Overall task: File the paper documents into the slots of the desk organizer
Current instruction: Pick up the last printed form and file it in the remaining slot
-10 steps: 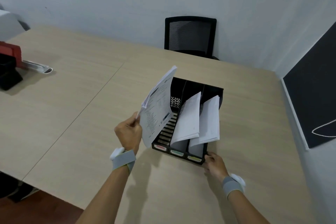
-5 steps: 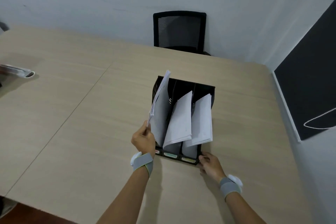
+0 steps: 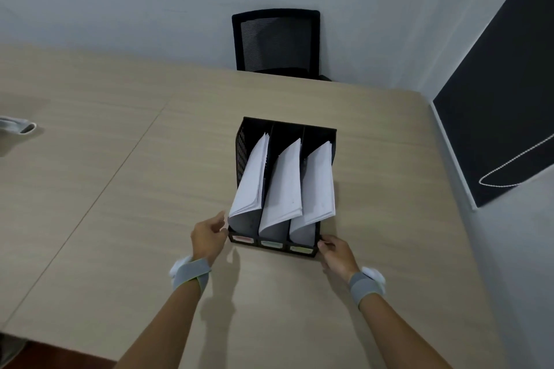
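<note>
A black three-slot desk organizer stands on the table, with coloured labels along its front base. Each slot holds a leaning white sheaf: the left stack, the middle stack and the right stack. My left hand is at the organizer's front left corner, just below the left stack's lower corner, fingers apart and holding nothing. My right hand grips the front right corner of the organizer's base.
The light wooden table stretches far to the left, with a seam running diagonally. A grey-white object lies at the left edge. A black mesh chair stands behind the table. A dark wall board borders the right side.
My left hand lowered the printed sheaf into the left slot and let go of it. The view has shifted right; my right hand stays on the organizer's corner.
</note>
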